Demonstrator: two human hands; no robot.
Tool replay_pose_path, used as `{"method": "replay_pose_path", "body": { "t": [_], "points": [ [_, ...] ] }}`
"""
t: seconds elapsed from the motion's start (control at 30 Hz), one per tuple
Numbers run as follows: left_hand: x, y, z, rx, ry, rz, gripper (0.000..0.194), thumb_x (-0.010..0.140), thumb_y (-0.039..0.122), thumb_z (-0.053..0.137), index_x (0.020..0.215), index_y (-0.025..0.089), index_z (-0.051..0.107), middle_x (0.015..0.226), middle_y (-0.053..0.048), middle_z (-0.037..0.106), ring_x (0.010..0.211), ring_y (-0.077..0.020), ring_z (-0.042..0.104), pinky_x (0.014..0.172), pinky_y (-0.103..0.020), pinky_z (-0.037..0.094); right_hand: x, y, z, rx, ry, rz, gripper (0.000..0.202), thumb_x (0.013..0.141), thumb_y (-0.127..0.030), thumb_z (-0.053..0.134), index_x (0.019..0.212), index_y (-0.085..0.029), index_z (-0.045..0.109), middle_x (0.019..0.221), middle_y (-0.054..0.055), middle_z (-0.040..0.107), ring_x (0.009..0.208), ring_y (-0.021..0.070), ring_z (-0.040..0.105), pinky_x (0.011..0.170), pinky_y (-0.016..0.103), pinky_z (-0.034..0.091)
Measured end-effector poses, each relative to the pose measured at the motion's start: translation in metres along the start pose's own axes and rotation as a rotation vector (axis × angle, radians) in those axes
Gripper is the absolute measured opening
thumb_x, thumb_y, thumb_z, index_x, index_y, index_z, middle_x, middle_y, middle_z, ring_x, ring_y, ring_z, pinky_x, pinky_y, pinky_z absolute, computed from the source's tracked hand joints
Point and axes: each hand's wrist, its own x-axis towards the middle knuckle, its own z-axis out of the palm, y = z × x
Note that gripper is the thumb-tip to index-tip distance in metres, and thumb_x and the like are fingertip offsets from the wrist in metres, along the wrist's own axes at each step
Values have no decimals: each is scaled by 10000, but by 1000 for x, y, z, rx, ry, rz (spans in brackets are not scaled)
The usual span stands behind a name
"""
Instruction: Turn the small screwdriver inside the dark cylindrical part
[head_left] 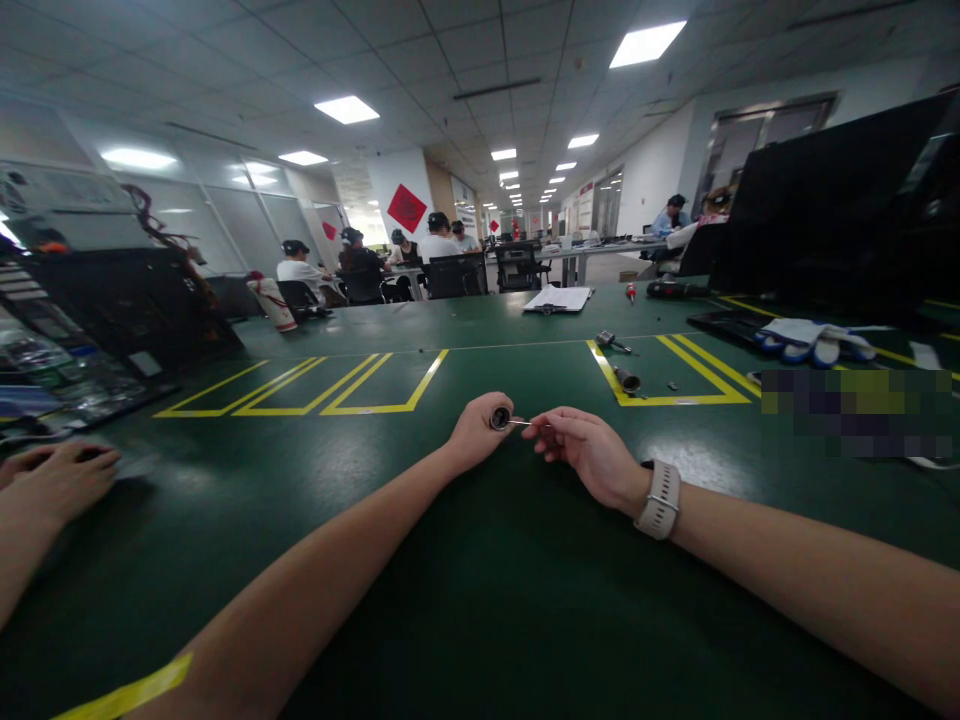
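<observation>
My left hand is wrapped round a short metal cylinder, its hollow end turned towards me. From the right, my right hand pinches a thin metal rod whose far end reaches the cylinder's side. Its exact kind is too small to tell, and whether the tip enters the cylinder I cannot make out. Both hands are just above the green table. Beyond my right hand, inside a yellow tape outline, lie another hollow metal cylinder, a metal fitting with a stem and a tiny part.
Another person's hand rests on the table at far left. Yellow tape outlines mark the left side. A clipboard with papers lies at the back, gloves and a large monitor on the right. Several people sit beyond.
</observation>
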Motion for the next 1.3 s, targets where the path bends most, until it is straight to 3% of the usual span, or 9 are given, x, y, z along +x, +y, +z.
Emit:
{"method": "replay_pose_path", "body": {
  "t": [0.13,0.5,0.93,1.1,1.3],
  "points": [
    [0,1,0,-51,5,-13,190,731,294,574,643,160,472,609,41,444,574,-94,422,549,-217,343,-1,-1,2,-3,-15,-5,164,769,-301,542,810,-180,645,878,51,661,688,143,542,626,293,379],
    [1,1,1,239,-18,3,133,751,209,540,642,166,476,644,18,473,612,-120,454,563,-240,326,-4,-1,6,-87,13,-6,139,768,-288,556,791,-173,630,830,40,634,673,135,536,624,294,378],
    [0,-2,2,-77,7,18,194,721,289,597,650,151,480,597,49,445,545,-79,403,526,-203,327,1,1,-1,5,-26,1,170,802,-281,509,806,-176,644,853,48,655,677,141,536,628,299,378],
    [0,-4,3,52,18,-12,169,727,264,588,646,154,487,617,38,464,570,-92,427,542,-216,332,-2,2,3,-49,13,-44,144,790,-279,528,789,-178,631,832,38,640,670,140,536,620,301,378],
    [0,-1,2,204,-27,25,106,732,191,554,649,160,497,639,21,477,602,-113,452,555,-234,331,-2,-1,6,-102,16,1,141,765,-272,547,759,-162,636,793,44,628,653,139,532,614,302,371]
  ]
}}
